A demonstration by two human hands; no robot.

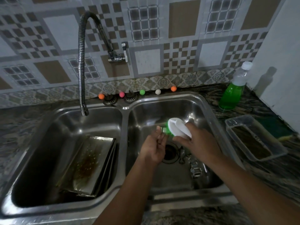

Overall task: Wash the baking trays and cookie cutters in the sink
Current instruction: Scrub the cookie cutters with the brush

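Under both hands the double sink (125,109) is brushed stainless steel with a dull sheen. The right hand (197,141) grips a brush (178,127) of smooth white plastic with green bristles; the left hand (154,147) pinches a small shiny piece, probably a metal cookie cutter (163,129). Left of the hands, the baking trays (90,161) are thin metal, stained brown and rough-looking. Right of them stands a clear plastic box (253,138) on glossy speckled stone.

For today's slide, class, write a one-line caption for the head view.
Over the right basin, the right hand scrubs a small cutter in the left hand with a brush; trays wait left.
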